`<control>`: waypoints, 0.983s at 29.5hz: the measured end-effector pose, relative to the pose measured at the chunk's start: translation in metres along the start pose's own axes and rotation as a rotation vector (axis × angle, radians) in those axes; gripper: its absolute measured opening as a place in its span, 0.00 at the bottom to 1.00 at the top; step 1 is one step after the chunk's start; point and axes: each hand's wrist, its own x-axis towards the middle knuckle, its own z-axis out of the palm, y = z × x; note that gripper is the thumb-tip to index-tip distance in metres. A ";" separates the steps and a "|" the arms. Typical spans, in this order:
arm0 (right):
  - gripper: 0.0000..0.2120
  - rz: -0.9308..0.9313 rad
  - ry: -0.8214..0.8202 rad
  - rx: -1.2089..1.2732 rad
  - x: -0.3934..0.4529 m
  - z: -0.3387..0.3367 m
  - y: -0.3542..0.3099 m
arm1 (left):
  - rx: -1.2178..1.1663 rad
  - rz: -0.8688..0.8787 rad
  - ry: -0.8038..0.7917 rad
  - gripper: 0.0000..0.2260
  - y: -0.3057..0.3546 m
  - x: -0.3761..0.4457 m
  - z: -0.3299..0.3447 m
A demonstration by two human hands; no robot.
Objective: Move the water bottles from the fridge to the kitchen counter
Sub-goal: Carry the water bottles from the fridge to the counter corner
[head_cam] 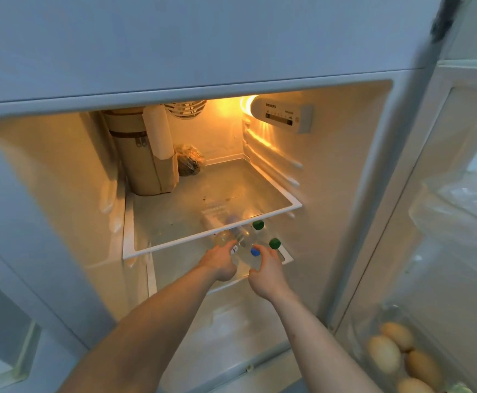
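Several clear water bottles stand on the fridge's lower shelf, partly hidden under the glass shelf above. Two have green caps, and one has a blue cap. My left hand reaches in and wraps around a clear bottle at the left of the group. My right hand curls around the blue-capped bottle just below its cap. Both hands sit at the shelf's front edge.
The upper glass shelf juts out just above the bottles. On it stand a tan zippered bag and a wrapped bundle. The open fridge door at the right holds several eggs in a low bin.
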 end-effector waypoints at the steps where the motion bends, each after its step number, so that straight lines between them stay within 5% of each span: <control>1: 0.31 0.021 0.006 -0.009 0.007 0.002 -0.001 | -0.010 -0.003 0.024 0.35 -0.001 0.001 0.002; 9: 0.35 0.055 -0.046 -0.128 0.044 0.017 -0.005 | -0.174 -0.110 0.174 0.17 -0.013 -0.016 0.012; 19: 0.20 -0.015 -0.081 -0.314 0.037 0.042 -0.004 | -0.125 -0.203 0.191 0.19 -0.025 -0.052 0.025; 29: 0.15 -0.163 -0.037 -0.309 -0.003 0.067 -0.006 | -0.161 -0.195 0.466 0.14 -0.037 -0.106 0.037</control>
